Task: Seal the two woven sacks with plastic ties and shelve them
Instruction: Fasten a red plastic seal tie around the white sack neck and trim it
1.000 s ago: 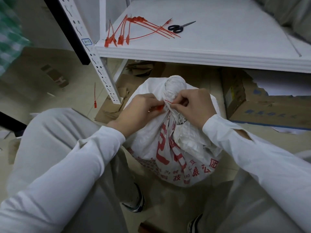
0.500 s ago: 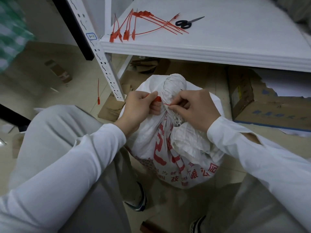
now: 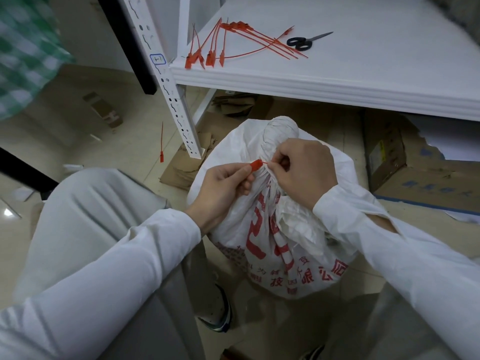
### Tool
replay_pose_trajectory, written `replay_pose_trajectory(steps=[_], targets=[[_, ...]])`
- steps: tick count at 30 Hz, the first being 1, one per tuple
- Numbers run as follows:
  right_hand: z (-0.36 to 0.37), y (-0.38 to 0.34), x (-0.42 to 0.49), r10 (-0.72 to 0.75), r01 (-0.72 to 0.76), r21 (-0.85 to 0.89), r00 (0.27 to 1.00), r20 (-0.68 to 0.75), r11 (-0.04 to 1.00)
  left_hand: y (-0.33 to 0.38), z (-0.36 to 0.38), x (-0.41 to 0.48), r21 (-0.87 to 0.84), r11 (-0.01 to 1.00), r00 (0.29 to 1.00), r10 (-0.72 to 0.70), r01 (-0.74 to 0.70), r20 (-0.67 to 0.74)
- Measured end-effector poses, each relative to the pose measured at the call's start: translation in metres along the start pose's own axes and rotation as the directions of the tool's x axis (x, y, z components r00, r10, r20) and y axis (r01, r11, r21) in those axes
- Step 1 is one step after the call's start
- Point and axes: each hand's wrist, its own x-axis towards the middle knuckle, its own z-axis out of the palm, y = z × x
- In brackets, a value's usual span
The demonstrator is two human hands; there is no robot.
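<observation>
A white woven sack [image 3: 262, 245] with red print stands on the floor between my knees, its neck twisted into a knob at the top. A red plastic tie [image 3: 257, 164] runs around the neck. My left hand [image 3: 226, 187] pinches the tie's red head at the left of the neck. My right hand [image 3: 302, 172] pinches the thin tail right beside the head. Several spare red ties [image 3: 228, 42] lie on the white shelf [image 3: 337, 81] above the sack. Only one sack is in view.
Black scissors [image 3: 301, 43] lie on the shelf near the ties. The shelf's white perforated post [image 3: 176, 110] stands left of the sack. One loose red tie [image 3: 161, 144] lies on the floor. A cardboard box [image 3: 415, 172] sits under the shelf at right, flattened cardboard behind the sack.
My left hand has slid out to the left with the tie's red head, now clear of the sack neck. My right hand stays on the tail at the neck.
</observation>
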Motion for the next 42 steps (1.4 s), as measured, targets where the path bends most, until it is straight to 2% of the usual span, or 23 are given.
replay_pose_trajectory(steps=[6, 10, 14, 20, 23, 25, 30, 38, 40, 42], targets=[[0.003, -0.003, -0.001, -0.056, 0.058, -0.066, 0.998, 0.039, 0.996, -0.003, -0.009, -0.003, 0.177, 0.98, 0.995, 0.087, -0.095, 0.053], [0.007, -0.005, 0.0, -0.068, 0.073, -0.116, 0.997, 0.042, 0.991, -0.002, -0.009, -0.003, 0.225, 0.962, 0.987, 0.145, -0.156, 0.065], [0.009, -0.006, 0.001, -0.072, 0.078, -0.137, 0.996, 0.046, 0.987, -0.003, -0.008, -0.002, 0.186, 0.969, 0.987, 0.153, -0.16, 0.05], [0.005, -0.005, 0.004, -0.052, 0.061, -0.137, 0.996, 0.072, 0.989, -0.006, -0.01, 0.0, -0.01, 1.0, 0.998, 0.026, -0.025, 0.054], [0.002, -0.004, 0.007, -0.053, 0.068, -0.161, 0.994, 0.095, 0.985, -0.006, -0.01, 0.001, -0.042, 0.999, 0.998, 0.009, -0.007, 0.056], [0.002, -0.004, 0.009, -0.061, 0.079, -0.179, 0.992, 0.107, 0.981, -0.005, -0.009, 0.0, 0.012, 0.999, 0.998, 0.042, -0.043, 0.053], [0.004, -0.003, 0.007, -0.077, 0.096, -0.189, 0.992, 0.104, 0.977, -0.002, -0.009, -0.003, 0.269, 0.942, 0.979, 0.192, -0.202, 0.062], [0.011, -0.006, 0.002, -0.126, 0.134, -0.163, 0.99, 0.061, 0.977, -0.002, -0.004, -0.005, 0.291, 0.929, 0.973, 0.226, -0.229, 0.044], [0.014, -0.008, 0.001, -0.133, 0.146, -0.188, 0.988, 0.082, 0.971, -0.003, -0.004, -0.006, 0.366, 0.891, 0.961, 0.273, -0.268, 0.04], [0.016, -0.01, 0.002, -0.139, 0.158, -0.182, 0.984, 0.113, 0.971, -0.005, -0.004, -0.007, 0.485, 0.813, 0.937, 0.346, -0.324, 0.047]])
